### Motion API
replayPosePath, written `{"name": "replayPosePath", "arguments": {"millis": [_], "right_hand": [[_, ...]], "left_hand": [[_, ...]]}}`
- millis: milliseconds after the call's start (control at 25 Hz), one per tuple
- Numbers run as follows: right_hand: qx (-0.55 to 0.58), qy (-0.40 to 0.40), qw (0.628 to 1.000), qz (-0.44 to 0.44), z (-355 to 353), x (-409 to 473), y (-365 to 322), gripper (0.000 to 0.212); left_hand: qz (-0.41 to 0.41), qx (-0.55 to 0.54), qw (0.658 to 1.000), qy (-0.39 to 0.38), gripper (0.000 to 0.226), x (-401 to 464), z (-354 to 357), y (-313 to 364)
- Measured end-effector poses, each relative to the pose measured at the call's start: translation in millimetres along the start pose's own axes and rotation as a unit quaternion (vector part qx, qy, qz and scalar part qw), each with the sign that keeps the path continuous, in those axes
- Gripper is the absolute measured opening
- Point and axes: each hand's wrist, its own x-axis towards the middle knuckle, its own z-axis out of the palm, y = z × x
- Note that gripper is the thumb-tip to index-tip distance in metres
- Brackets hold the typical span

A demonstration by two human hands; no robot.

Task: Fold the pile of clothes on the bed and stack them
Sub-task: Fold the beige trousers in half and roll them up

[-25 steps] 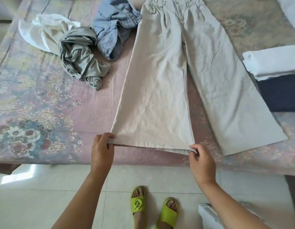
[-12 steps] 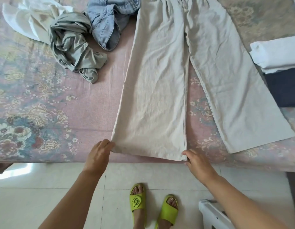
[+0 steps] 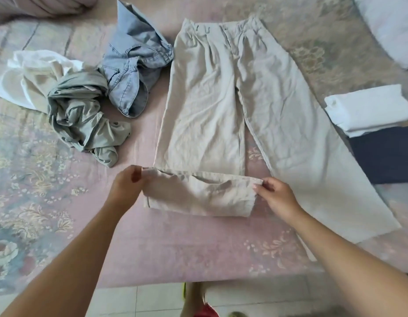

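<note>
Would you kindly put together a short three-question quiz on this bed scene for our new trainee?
1. True or false: both hands hold the beige trousers.
2. Which part of the trousers is lifted and turned up toward the waistband? A) the hem of the left-side leg B) the hem of the right-side leg C) the waistband
3. Fill in: the folded white garment lies on top of a ____ folded garment.

Key
1. True: the left hand and the right hand pinch the two corners of one hem.
2. A; the other leg lies flat on the bed.
3. Dark navy.
</note>
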Motion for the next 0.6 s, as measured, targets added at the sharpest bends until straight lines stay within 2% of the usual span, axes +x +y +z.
{"name": "replayPosePath", "arguments": {"millis": [120,200,280,320,400,520,600], "right_hand": [[0.051,0.042,0.998,-0.005,5,76,-36,0.017],[0.103,0.082,0.991,0.005,14,127,-51,0.004],[0.131,0.108,0.984,0.049,22,163,-42,0.023],[0.107,0.118,0.984,0.082,28,175,-34,0.030],[0.020,0.114,0.986,0.116,42,178,-18,0.027],[-0.076,0.138,0.984,0.084,56,169,-15,0.034],[-0.070,0.186,0.979,0.048,61,166,-16,0.031]], "left_hand": [[0.038,-0.012,0.999,0.022,0.010,79,19,32],[0.029,-0.036,0.998,0.048,0.018,129,33,45],[-0.022,-0.100,0.994,0.045,0.030,160,52,46],[-0.060,-0.105,0.992,0.035,0.036,171,62,40],[-0.102,-0.051,0.993,0.013,0.037,175,77,28],[-0.090,-0.028,0.994,0.046,0.021,169,82,28],[-0.048,-0.029,0.994,0.096,0.014,174,79,33]]}}
